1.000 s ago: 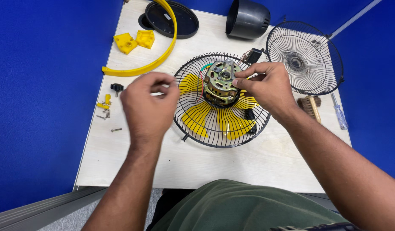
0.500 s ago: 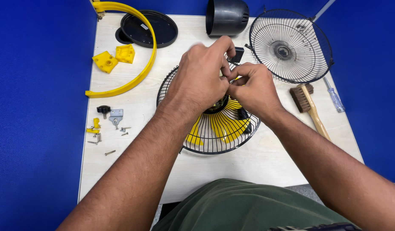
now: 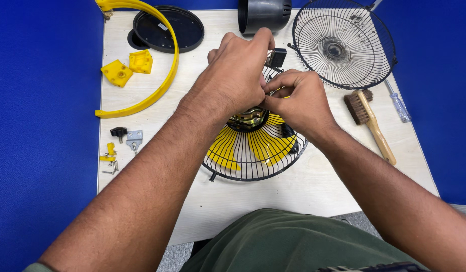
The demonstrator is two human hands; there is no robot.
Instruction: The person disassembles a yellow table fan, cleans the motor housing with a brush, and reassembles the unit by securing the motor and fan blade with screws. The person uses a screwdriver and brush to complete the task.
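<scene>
Change since the earlier frames: our left hand (image 3: 238, 70), which a second ago rested at the near-left rim of the grille, has crossed over the fan motor (image 3: 249, 118) and now meets our right hand (image 3: 298, 100) above it.

Item, fan motor: seated at the hub of the rear grille (image 3: 255, 151), which lies flat on the table (image 3: 303, 186) with the yellow blades (image 3: 265, 143) under its wires. We judge its shaft axis to stand upright, toward the camera; only its near edge shows below the hands.

Item, hands: both curled, fingertips pinched together directly over the motor's top. We cannot tell what, if anything, is between them; the left knuckles hide it. Left hand lies over the motor's far side, right hand to its right; both are equally near.

Item, surroundings: front grille (image 3: 344, 45) at far right, black motor cover (image 3: 263, 15) beyond the hands, brush (image 3: 369, 123) and screwdriver (image 3: 396, 103) to the right, yellow ring (image 3: 157, 70), round black base (image 3: 167, 27), yellow brackets (image 3: 128, 68) and small screws (image 3: 112, 158) to the left.
</scene>
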